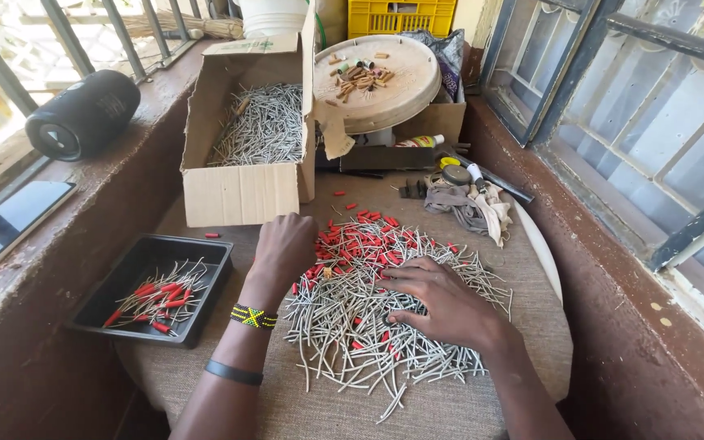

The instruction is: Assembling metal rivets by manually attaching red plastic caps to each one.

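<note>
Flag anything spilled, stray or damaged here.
One red sleeve lies alone on the cloth between the black tray and the cardboard box, apart from the main pile. The box's right flap is torn and droops. Nothing else stands out.

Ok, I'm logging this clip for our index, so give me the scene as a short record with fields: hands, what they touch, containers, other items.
left hand: fist down at the edge of the pile
right hand: spread flat on the pile
pile: thin grey metal pins mixed with small red plastic tubes on a cloth-covered table
containers: black plastic tray holding assembled pins; open cardboard box of grey pins
other items: black cylindrical speaker, round beige tray, grey rag
</note>
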